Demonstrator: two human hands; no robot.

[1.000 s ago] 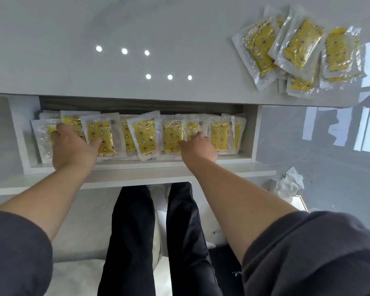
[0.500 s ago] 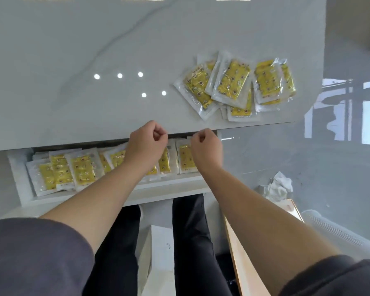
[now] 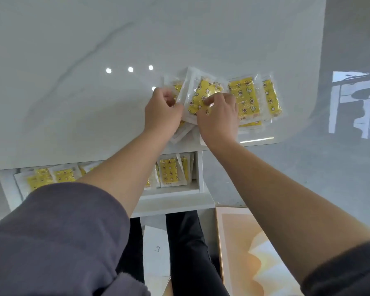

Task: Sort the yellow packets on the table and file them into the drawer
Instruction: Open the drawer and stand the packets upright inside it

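Both hands sit at the pile of yellow packets [image 3: 247,97], which lies on the white table [image 3: 73,60] right of the frame's centre, close to the table's near edge. The left hand [image 3: 161,113] has its fingers curled, and their tips meet at the left margin of the top packet [image 3: 198,96], which is tilted and overlaps its neighbours. The right hand [image 3: 219,118] also has its fingers bent; its forefinger and thumb close on the lower right part of the same packet's yellow face, so the packet lies between the two hands with fingertips at both sides. Whether the left fingers grip this packet alone or also the one under it cannot be told. More packets of the pile fan out to the right, past the right hand's knuckles. Below the table edge the drawer [image 3: 200,167] stands open, with filed packets [image 3: 169,171] upright in a row, partly hidden by the left forearm.
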